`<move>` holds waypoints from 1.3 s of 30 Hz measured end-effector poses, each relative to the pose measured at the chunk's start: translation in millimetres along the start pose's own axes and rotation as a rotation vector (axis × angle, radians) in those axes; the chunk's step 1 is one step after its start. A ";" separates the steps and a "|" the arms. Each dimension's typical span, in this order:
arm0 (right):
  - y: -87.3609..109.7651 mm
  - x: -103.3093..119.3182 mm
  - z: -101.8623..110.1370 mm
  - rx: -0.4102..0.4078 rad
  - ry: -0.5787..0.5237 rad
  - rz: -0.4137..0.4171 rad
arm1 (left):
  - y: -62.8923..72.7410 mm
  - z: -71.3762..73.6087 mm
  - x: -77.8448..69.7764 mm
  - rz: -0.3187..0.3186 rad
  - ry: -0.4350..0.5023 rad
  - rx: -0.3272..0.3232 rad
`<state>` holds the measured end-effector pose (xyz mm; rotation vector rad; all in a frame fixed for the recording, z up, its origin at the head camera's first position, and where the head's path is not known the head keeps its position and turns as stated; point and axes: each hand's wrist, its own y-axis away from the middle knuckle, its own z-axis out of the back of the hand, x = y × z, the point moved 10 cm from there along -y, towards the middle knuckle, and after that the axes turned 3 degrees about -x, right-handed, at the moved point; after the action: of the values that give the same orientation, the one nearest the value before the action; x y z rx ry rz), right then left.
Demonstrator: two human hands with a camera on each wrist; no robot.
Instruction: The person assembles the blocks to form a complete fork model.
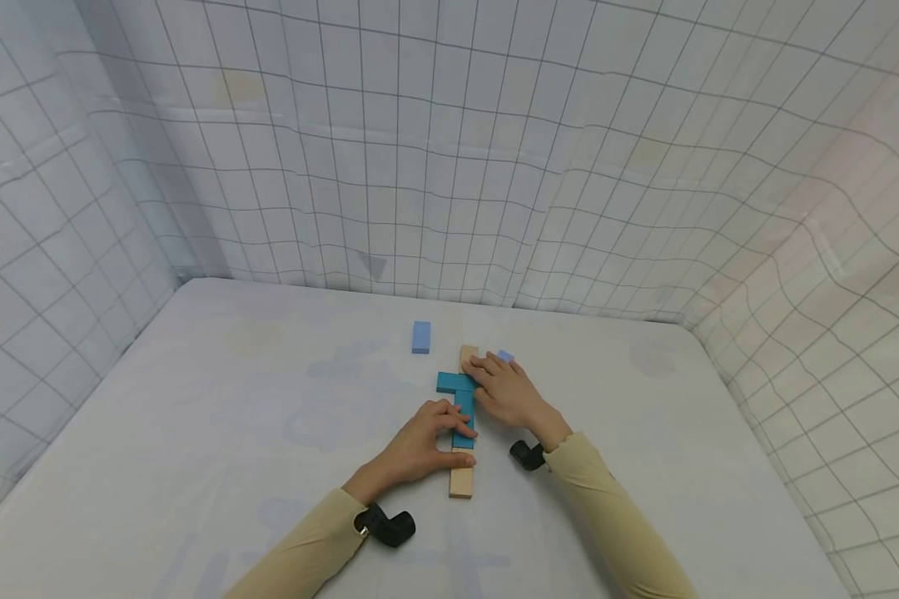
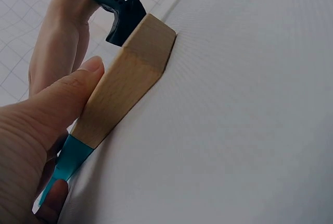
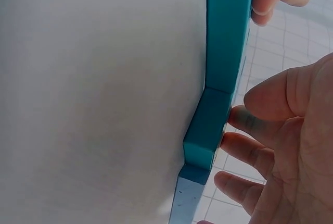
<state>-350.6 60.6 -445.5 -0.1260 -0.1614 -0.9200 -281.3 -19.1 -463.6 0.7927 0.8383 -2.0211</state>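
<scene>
A column of blocks lies flat on the table. It has a wooden block [image 1: 461,484] at the near end, a lengthwise teal block [image 1: 463,439], a crosswise teal block [image 1: 448,383] and another wooden block [image 1: 468,353] at the far end. My left hand [image 1: 418,441] reaches over it from the left. Its thumb rests on the near wooden block, and its slightly bent fingers lie over the lengthwise teal block. From the right, my right hand [image 1: 508,393] stretches its fingers over the crosswise teal block and the far wooden block, partly hiding both.
A light blue block [image 1: 421,338] lies apart, beyond the column and to its left. Another light blue block [image 1: 505,355] shows partly behind my right hand. The white table [image 1: 195,433] has grid-patterned curtains [image 1: 419,150] at its back and sides.
</scene>
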 end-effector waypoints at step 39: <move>14.3 16.7 5.9 -0.132 0.062 0.019 | 0.5 -1.2 1.6 -0.016 -0.014 -0.006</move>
<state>-329.8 57.1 -437.0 -0.2205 -0.0420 -0.9149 -281.3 -19.0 -465.6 0.7696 0.8446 -2.0355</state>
